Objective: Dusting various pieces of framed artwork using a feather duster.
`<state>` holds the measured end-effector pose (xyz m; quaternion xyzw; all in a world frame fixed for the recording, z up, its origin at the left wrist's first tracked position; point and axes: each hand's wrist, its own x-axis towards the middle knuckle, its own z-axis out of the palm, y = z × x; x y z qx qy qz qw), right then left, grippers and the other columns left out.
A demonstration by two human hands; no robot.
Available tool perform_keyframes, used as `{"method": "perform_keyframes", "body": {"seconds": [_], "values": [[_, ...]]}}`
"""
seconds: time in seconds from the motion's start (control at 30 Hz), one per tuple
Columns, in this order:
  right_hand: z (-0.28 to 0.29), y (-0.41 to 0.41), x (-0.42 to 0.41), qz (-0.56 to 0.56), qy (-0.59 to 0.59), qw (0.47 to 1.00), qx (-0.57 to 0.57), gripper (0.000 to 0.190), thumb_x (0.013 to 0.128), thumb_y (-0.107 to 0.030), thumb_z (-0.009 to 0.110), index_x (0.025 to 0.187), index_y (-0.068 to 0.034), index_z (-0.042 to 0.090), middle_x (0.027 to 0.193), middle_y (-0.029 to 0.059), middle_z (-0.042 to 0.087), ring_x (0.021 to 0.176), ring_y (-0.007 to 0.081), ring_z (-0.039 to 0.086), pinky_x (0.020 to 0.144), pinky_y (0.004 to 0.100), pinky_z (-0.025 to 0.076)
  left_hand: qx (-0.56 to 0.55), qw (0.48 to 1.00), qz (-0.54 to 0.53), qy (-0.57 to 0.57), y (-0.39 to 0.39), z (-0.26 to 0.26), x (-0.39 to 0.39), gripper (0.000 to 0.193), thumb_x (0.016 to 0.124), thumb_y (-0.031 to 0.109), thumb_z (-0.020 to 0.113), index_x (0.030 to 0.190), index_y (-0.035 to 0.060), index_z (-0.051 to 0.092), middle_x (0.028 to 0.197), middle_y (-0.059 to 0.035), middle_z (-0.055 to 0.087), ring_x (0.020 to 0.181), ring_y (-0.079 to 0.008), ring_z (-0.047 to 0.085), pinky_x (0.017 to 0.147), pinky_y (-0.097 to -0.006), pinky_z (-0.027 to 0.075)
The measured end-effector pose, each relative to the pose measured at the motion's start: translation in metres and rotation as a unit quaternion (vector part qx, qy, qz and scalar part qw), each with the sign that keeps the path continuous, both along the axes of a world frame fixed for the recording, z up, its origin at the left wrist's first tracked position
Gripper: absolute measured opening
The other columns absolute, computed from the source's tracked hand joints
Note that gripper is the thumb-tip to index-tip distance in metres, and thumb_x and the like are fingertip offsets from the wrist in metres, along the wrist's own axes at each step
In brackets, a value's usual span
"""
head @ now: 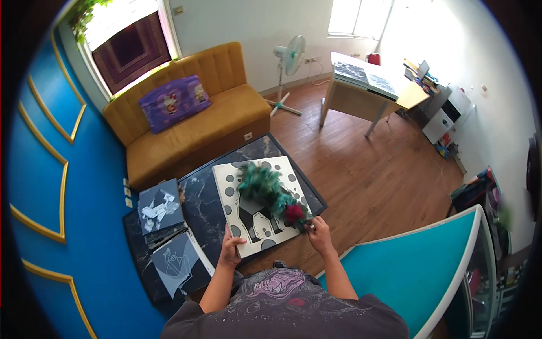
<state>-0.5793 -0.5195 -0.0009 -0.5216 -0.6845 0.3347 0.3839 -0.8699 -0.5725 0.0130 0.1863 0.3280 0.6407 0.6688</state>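
Note:
My left hand (231, 248) grips the lower left corner of a white canvas panel (220, 186) painted with grey dots and black and grey shapes. The panel is over a dark marble-patterned table. My right hand (318, 232) is closed on the lower end of a green feathery duster or garland (266, 186), which bears a dark red tuft (294, 213). The green piece lies across or just above the panel, hides part of its picture and looks blurred.
Stacked grey pictures (161, 206) and another grey picture (180, 262) are on the left part of the dark table (200, 190). A mustard sofa (199, 123) stands behind it, a teal partition (394, 271) at right. A fan (292, 57) and wooden desk (408, 91) stand farther back.

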Motion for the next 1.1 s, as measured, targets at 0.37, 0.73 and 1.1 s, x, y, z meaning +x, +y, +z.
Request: {"method": "perform_keyframes", "body": {"seconds": [0.37, 0.73, 1.1], "values": [[-0.004, 0.017, 0.063, -0.254, -0.003, 0.959, 0.128, 0.024, 0.074, 0.008, 0.058, 0.096, 0.000, 0.060, 0.090, 0.0158, 0.058, 0.071, 0.0317, 0.060, 0.060, 0.0343, 0.048, 0.005, 0.993, -0.118, -0.002, 0.089, 0.002, 0.112, 0.082, 0.058, -0.009, 0.052, 0.137, 0.0116, 0.036, 0.118, -0.0101, 0.054, 0.106, -0.0278, 0.057, 0.091, -0.0375, 0.050], [-0.017, 0.052, 0.148, -0.427, 0.035, 0.903, 0.025, 0.016, 0.080, 0.001, 0.064, 0.097, 0.001, 0.063, 0.084, 0.0151, 0.065, 0.070, 0.0197, 0.063, 0.058, 0.0307, 0.048, 0.018, 0.967, -0.253, 0.026, 0.197, -0.003, 0.214, 0.084, 0.056, -0.010, 0.051, 0.136, 0.0103, 0.034, 0.114, -0.0099, 0.054, 0.103, -0.0272, 0.058, 0.085, -0.0361, 0.052], [-0.008, 0.119, 0.218, -0.378, -0.035, 0.922, 0.074, 0.018, 0.085, -0.004, 0.062, 0.102, 0.001, 0.062, 0.082, 0.0180, 0.065, 0.072, 0.0221, 0.067, 0.061, 0.0319, 0.050, 0.053, 0.950, -0.306, 0.007, 0.310, 0.006, 0.307, 0.085, 0.053, -0.004, 0.053, 0.136, 0.0068, 0.033, 0.117, -0.0094, 0.051, 0.108, -0.0230, 0.054, 0.088, -0.0310, 0.049]]}}
